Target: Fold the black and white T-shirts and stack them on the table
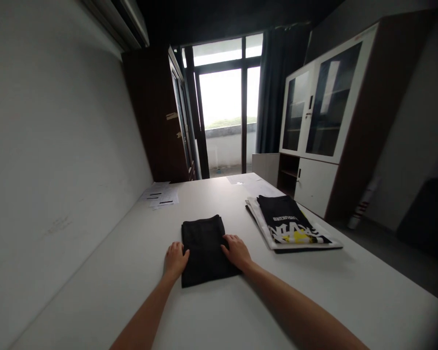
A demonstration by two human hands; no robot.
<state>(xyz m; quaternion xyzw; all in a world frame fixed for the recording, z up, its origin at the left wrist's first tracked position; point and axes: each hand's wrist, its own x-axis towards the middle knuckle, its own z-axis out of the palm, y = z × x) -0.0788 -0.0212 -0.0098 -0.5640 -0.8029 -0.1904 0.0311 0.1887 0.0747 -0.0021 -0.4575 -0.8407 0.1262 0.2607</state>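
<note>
A folded black garment (204, 253) lies flat on the white table in front of me, roughly a rectangle. At its left edge is my left hand (176, 257), with the thumb over the cloth and the fingers curled at the side. My right hand (238, 252) grips the right edge in much the same way, its thumb on the fabric. Further right rests a stack of folded T-shirts (288, 221), black and white, the top one black with white lettering and a yellow print.
Papers (162, 194) lie on the table (204, 321) by the left wall, and more sheets (250, 183) near its far edge. A dark cabinet (149, 112) stands at the far left, and a glass-door cabinet (314, 116) is on the right with a lower door open.
</note>
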